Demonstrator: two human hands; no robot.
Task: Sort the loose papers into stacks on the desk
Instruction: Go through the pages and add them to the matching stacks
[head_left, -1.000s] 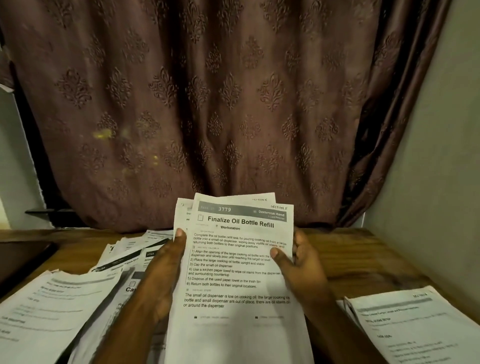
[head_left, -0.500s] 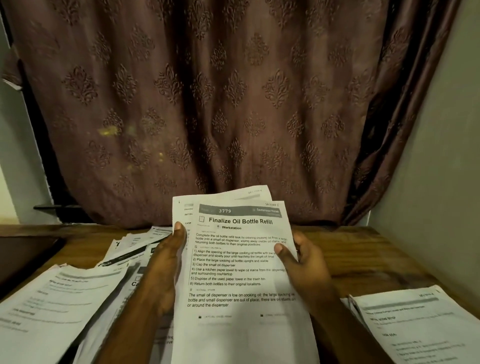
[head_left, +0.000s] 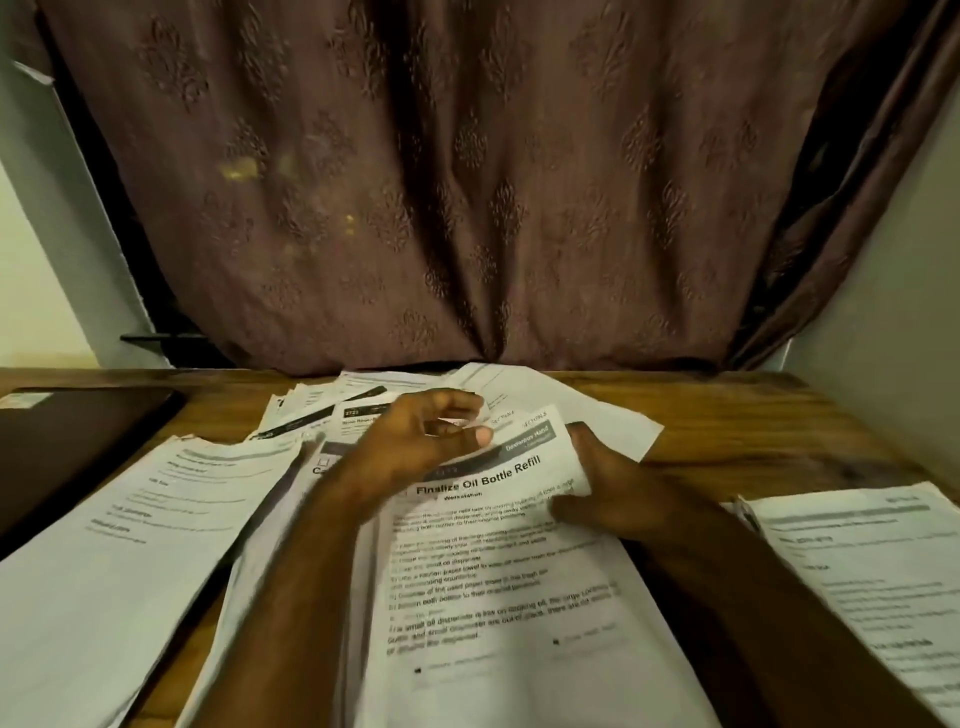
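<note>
A bundle of printed sheets (head_left: 509, 571), its top page headed "Finalize Oil Bottle Refill", lies low over the middle of the wooden desk (head_left: 753, 431). My left hand (head_left: 421, 441) curls over the bundle's upper left part, and thumb and fingers pinch the top edges. My right hand (head_left: 597, 483) grips the bundle's right edge near the top, bending the page there. One white stack (head_left: 119, 530) lies at the left. Another stack (head_left: 862, 571) lies at the right. Loose sheets (head_left: 332, 410) are fanned out behind my left hand.
A dark closed laptop (head_left: 78, 441) lies at the desk's far left. A brown patterned curtain (head_left: 467, 208) hangs behind the desk, and a grey wall (head_left: 893, 312) closes the right side. Bare wood shows at the back right.
The bundle, held upright before, has come down and tilted flat over the desk. My left hand moved from its left edge to its top. The view tipped downward.
</note>
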